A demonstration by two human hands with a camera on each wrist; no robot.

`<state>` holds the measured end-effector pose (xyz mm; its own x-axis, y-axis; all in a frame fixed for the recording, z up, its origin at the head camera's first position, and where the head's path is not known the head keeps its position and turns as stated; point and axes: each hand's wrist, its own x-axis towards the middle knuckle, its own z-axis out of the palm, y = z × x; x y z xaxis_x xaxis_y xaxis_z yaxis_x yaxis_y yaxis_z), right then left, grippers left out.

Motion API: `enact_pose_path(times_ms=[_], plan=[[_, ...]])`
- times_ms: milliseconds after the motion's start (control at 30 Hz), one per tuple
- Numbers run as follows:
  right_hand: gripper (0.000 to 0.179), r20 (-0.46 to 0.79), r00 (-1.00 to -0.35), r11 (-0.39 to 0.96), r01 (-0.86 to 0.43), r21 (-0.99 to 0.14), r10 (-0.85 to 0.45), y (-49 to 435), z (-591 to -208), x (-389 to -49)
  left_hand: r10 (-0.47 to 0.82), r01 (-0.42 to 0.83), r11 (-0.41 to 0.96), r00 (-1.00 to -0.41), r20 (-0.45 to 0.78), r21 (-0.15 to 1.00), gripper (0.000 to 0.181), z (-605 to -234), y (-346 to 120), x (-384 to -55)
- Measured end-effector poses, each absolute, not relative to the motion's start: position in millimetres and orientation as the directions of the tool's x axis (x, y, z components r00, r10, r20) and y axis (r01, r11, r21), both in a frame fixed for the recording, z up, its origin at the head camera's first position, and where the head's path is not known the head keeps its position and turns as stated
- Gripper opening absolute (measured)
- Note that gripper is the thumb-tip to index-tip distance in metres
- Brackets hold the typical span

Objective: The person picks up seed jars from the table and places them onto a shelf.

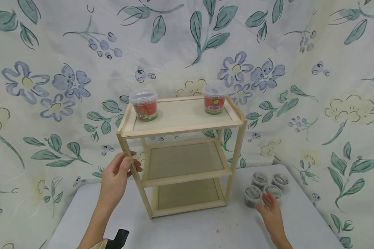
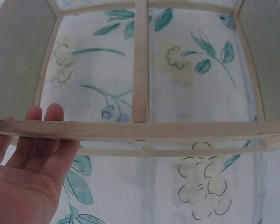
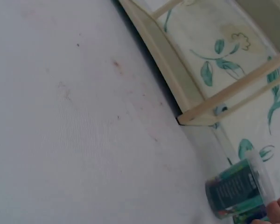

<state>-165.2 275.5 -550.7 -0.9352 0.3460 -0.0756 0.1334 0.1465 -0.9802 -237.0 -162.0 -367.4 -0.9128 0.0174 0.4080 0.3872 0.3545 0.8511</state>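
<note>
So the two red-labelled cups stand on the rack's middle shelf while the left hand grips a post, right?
Not the middle shelf: the head view shows the two red-labelled cups on the top shelf. The left hand does grip a post.

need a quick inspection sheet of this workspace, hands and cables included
Surface: white table, small marks on it
Job's things: wooden rack upright on the table; two red-labelled cups on its top shelf; four cups grouped on the table, right of the rack
Clutter: nothing seen
Hands: left hand grips a rack post; right hand at the four cups, contact unclear
Cables: nothing seen
Surroundings: floral sheet behind the table
</note>
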Motion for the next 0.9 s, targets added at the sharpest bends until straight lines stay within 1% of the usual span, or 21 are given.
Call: enact_pose_path(times_ms=[133, 333, 400, 467, 567, 633, 800, 900], plan=[[0.088, -0.001, -0.943, 0.206, 0.074, -0.976, 0.332, 268, -558, -175, 0.019, 0.395, 0.353, -0.909, 0.416, 0.848, 0.032, -368, -163, -237], [0.087, 0.051, -0.942, 0.375, 0.083, -0.923, 0.332, 261, -568, -195, 0.017, 0.399, 0.362, -0.907, 0.422, 0.843, 0.032, -368, -164, -238], [0.085, 0.1, -0.938, 0.437, 0.059, -0.898, 0.331, 259, -572, -203, 0.018, 0.402, 0.358, -0.906, 0.424, 0.843, 0.032, -369, -164, -238], [0.083, 0.158, -0.933, 0.467, 0.011, -0.884, 0.323, 256, -578, -211, 0.02, 0.402, 0.358, -0.906, 0.424, 0.843, 0.032, -369, -164, -238], [0.08, 0.235, -0.918, 0.488, -0.054, -0.871, 0.318, 250, -585, -223, 0.023, 0.402, 0.356, -0.906, 0.422, 0.844, 0.032, -370, -163, -239], [0.077, 0.247, -0.913, 0.491, -0.06, -0.869, 0.326, 246, -589, -230, 0.023, 0.399, 0.354, -0.908, 0.419, 0.846, 0.032, -370, -163, -238], [0.069, 0.23, -0.909, 0.483, -0.036, -0.875, 0.348, 240, -597, -241, 0.021, 0.395, 0.344, -0.91, 0.414, 0.852, 0.032, -370, -164, -238], [0.069, 0.222, -0.912, 0.469, -0.037, -0.883, 0.346, 241, -601, -246, 0.021, 0.399, 0.343, -0.908, 0.418, 0.85, 0.033, -369, -166, -238]])
